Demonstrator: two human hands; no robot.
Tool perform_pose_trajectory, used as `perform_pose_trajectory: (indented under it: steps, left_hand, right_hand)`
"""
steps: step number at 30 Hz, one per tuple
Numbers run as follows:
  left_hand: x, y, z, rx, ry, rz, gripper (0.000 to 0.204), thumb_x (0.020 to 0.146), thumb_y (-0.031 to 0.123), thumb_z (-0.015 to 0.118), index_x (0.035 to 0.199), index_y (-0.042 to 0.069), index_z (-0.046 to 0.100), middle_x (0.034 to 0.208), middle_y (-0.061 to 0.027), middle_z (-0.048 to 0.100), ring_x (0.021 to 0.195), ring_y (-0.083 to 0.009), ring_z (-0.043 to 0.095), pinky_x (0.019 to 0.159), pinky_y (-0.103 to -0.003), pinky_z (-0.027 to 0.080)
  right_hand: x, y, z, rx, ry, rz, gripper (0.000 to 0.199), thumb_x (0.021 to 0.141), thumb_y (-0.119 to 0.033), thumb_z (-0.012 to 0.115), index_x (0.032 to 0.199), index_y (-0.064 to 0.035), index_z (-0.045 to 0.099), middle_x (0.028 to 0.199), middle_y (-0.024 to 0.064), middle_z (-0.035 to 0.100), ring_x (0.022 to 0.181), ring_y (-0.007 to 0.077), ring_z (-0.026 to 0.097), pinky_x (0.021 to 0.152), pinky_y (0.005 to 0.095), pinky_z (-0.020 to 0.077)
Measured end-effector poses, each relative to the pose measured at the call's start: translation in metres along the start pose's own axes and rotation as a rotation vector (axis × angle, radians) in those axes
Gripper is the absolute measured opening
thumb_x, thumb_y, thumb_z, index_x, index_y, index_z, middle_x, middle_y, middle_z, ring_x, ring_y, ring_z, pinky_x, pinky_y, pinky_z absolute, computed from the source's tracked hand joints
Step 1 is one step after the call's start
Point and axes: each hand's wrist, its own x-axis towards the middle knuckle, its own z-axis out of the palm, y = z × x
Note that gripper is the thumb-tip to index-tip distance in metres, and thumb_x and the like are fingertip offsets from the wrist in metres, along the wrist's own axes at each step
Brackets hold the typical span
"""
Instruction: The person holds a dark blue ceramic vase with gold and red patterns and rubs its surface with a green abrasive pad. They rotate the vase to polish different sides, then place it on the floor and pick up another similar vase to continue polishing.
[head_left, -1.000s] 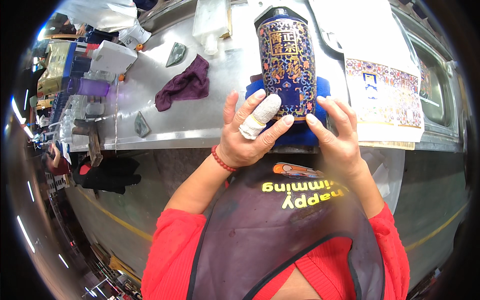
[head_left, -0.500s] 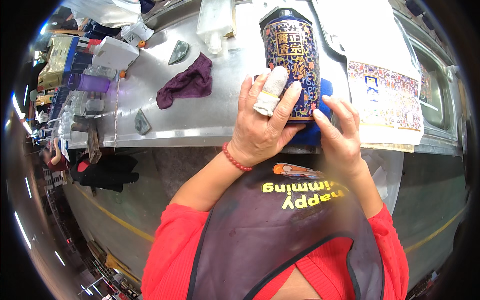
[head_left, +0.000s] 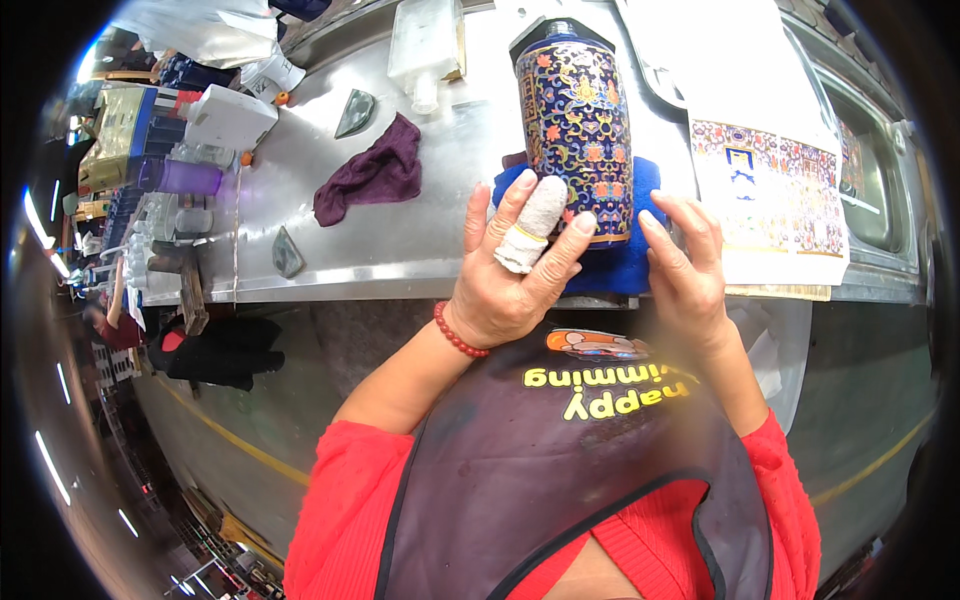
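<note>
Navy-blue ground with multicoloured floral scrollwork covers the bottle (head_left: 580,140), which lies just beyond and between the hands, its near end over a blue cloth (head_left: 606,271). The left hand (head_left: 508,272) is spread, thumb and sheathed finger apparently against the bottle's near left side without encircling it; the right hand (head_left: 690,268), loosely parted and holding nothing, stands just beside. Contact on one side only could let the rounded body roll toward the right hand. The long axis runs away from both hands, neck foremost, slanting slightly left.
</note>
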Motion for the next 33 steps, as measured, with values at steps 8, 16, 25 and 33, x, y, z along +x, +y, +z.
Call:
perform_pose_trajectory:
  steps: [8,16,25,33]
  left_hand:
    - [0.012,-0.003,0.001,-0.015,0.054,0.102,0.039,0.085,0.011,0.07,0.122,0.02,0.075,0.127,-0.0125,0.07,0.129,-0.0362,0.058,0.12,-0.055,0.026]
    - [0.014,-0.004,-0.005,-0.17,0.009,0.06,0.039,0.083,0.01,0.07,0.121,0.017,0.075,0.125,-0.0125,0.071,0.13,-0.0364,0.057,0.12,-0.055,0.026]
    - [0.018,-0.009,-0.006,-0.099,-0.008,0.152,0.036,0.085,0.012,0.072,0.121,0.015,0.075,0.126,-0.0111,0.071,0.131,-0.0352,0.057,0.121,-0.056,0.023]
    - [0.013,-0.011,-0.01,-0.082,-0.003,0.125,0.042,0.08,0.009,0.075,0.121,0.019,0.075,0.127,-0.0156,0.07,0.132,-0.0351,0.057,0.123,-0.054,0.021]
  right_hand:
    - [-0.001,-0.003,0.0,0.024,-0.012,-0.022,0.06,0.071,0.013,0.067,0.126,-0.0102,0.072,0.137,0.0162,0.059,0.123,0.0383,0.055,0.104,0.0457,0.0467]
    - [0.0,-0.004,0.001,0.024,-0.019,-0.03,0.057,0.073,0.011,0.068,0.125,-0.0117,0.073,0.138,0.0159,0.058,0.123,0.0382,0.056,0.106,0.046,0.0473]
    - [0.0,-0.003,0.002,0.038,-0.022,-0.034,0.057,0.073,0.011,0.067,0.125,-0.0116,0.073,0.138,0.0163,0.059,0.122,0.0386,0.056,0.104,0.0465,0.0479]
    - [0.0,-0.002,0.002,0.036,-0.018,-0.047,0.058,0.072,0.012,0.067,0.124,-0.012,0.073,0.138,0.0158,0.058,0.121,0.038,0.056,0.103,0.0464,0.0484]
